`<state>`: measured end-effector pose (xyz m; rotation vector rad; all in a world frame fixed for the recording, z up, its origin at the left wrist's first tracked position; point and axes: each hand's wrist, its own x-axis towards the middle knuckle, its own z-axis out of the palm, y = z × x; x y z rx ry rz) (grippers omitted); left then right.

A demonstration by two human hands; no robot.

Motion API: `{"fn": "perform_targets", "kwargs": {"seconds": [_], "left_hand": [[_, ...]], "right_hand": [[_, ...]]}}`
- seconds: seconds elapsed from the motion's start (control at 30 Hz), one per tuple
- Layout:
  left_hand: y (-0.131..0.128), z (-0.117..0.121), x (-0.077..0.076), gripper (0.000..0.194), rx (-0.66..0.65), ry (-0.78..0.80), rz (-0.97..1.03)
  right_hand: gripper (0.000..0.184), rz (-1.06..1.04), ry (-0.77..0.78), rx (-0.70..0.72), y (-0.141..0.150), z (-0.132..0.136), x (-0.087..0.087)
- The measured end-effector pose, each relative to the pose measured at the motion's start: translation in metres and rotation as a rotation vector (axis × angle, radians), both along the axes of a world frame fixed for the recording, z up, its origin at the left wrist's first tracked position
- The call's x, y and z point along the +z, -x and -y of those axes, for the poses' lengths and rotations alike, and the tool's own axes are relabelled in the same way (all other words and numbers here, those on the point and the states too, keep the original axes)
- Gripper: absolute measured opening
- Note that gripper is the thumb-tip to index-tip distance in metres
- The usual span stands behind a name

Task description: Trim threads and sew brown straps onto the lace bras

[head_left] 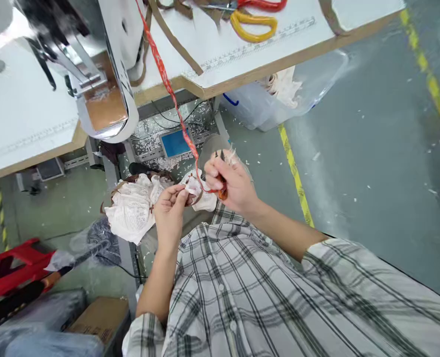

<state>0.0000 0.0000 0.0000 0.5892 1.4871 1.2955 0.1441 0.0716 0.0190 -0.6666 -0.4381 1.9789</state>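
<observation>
My left hand (169,210) pinches the edge of a piece of white fabric (193,185) between thumb and fingertips, with a thin brown strip just below it. Closed around a pair of thread snips (223,192) with an orange handle, my right hand (238,183) is a short distance to the right; the dark blade tips point up past the fingers. A twisted red cord (163,74) hangs from the table down to the snips. More white lace fabric (132,208) lies bunched to the left, below my hands' level.
A sewing machine (121,111) stands on the white table (227,64) ahead. Scissors with a yellow handle (251,37) and brown strips (177,44) lie there. Beneath the table edge sits a clear plastic bin (253,109) with pale cloth. A red frame (26,263) and a cardboard box (98,317) are at left.
</observation>
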Motion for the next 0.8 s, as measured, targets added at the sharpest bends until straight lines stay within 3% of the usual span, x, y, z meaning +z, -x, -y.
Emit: {"fn": "perform_targets", "kwargs": {"seconds": [0.13, 0.2, 0.3, 0.37, 0.43, 0.5, 0.53, 0.6, 0.7, 0.8], "left_hand": [[0.006, 0.002, 0.002, 0.020, 0.036, 0.011, 0.006], [0.012, 0.003, 0.003, 0.019, 0.065, 0.012, -0.003], [0.022, 0.003, 0.006, 0.020, 0.089, -0.005, -0.022], [0.028, 0.002, 0.009, 0.023, 0.076, -0.013, -0.022], [0.033, 0.001, 0.013, 0.025, 0.056, -0.013, -0.035], [0.035, -0.002, 0.019, 0.026, 0.035, -0.007, -0.076], [0.035, -0.003, 0.022, 0.026, 0.021, -0.003, -0.104], [0.034, -0.004, 0.029, 0.026, -0.015, 0.003, -0.166], [0.030, -0.002, 0.038, 0.025, -0.084, -0.001, -0.282], [0.025, 0.000, 0.043, 0.025, -0.123, -0.005, -0.396]], "right_hand": [[0.048, 0.154, 0.052, -0.284, -0.033, -0.045, -0.023], [0.042, 0.334, -0.039, -0.374, -0.055, -0.059, -0.033], [0.030, 0.786, -0.252, -0.457, -0.097, -0.076, -0.046], [0.030, 1.110, -0.348, -0.408, -0.119, -0.083, -0.052], [0.037, 1.444, -0.463, -0.213, -0.128, -0.083, -0.053], [0.046, 1.669, -0.654, -0.002, -0.117, -0.070, -0.045], [0.048, 1.690, -0.761, 0.051, -0.105, -0.059, -0.038], [0.043, 1.464, -0.937, 0.127, -0.072, -0.033, -0.022], [0.036, 1.156, -1.079, 0.201, -0.019, 0.000, 0.000], [0.025, 1.098, -1.189, 0.209, 0.013, 0.009, 0.007]]}}
